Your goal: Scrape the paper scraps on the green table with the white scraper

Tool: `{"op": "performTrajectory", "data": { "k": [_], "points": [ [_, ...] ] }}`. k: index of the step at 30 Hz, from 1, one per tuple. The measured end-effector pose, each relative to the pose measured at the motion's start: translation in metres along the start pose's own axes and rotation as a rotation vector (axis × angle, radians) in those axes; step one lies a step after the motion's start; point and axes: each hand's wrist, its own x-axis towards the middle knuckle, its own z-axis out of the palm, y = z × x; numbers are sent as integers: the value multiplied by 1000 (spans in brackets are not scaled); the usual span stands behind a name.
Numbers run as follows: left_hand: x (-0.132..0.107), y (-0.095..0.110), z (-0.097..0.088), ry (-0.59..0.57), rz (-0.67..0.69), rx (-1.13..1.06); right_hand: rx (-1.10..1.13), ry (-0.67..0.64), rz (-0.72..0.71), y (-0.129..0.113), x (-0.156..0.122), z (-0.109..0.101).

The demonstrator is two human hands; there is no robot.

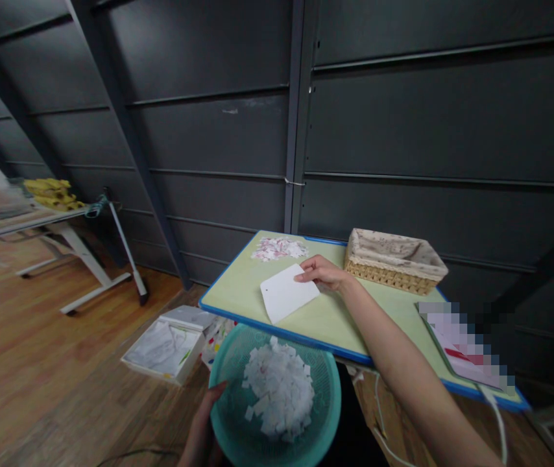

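My right hand [323,272] is closed on the right edge of a flat white card [287,295] with a small dark hole near one corner. The card is above the pale green tabletop [238,275]; whether it touches the surface I cannot tell. Below the table's front edge is a teal plastic basket [334,389] with mesh sides. Inside it lies a heap of small white paper pieces [281,389]. My left hand [204,415] grips the basket's left rim, thumb over the inside. A pile of white and pinkish scraps [279,248] rests at the table's far left.
A cloth-lined wicker basket [394,275] stands at the table's back right. Nearer on that side lies a partly pixelated flat device [466,353] with a white cable. An open white box [165,347] sits on the floor at left. A dark panelled wall [218,136] rises behind.
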Motion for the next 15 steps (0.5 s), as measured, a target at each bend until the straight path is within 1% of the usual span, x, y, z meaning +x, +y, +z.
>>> {"op": "performTrajectory", "data": {
  "k": [2, 4, 5, 7, 8, 9, 10, 11, 12, 13, 15],
  "points": [
    [-1, 0, 1, 2, 13, -13, 52, 120, -87, 0, 2, -4],
    [-1, -1, 0, 31, 4, -26, 37, 328, -205, -1, 5, -12],
    [0, -2, -1, 50, 3, -29, -11, 463, -261, -1, 6, -18],
    [2, -4, -3, 64, 27, -26, -190, 766, -344, -2, 8, -31],
    [3, -6, -4, 63, 46, -25, -314, 913, -356, -2, 7, -37],
    [6, -8, -5, 51, 70, -29, -447, 1033, -343, -2, 6, -43],
    [8, -11, -6, 41, 74, -33, -576, 1125, -311, -1, 5, -47],
    [11, -14, -7, 38, 67, -34, -691, 1183, -267, 0, 3, -50],
    [14, -18, -8, 40, 48, -31, -786, 1211, -221, 1, 2, -51],
    [16, -21, -9, 54, 27, -24, -860, 1216, -181, 2, 1, -51],
    [19, -27, -10, 90, -4, -4, -964, 1186, -128, 6, 0, -50]
  ]
}}
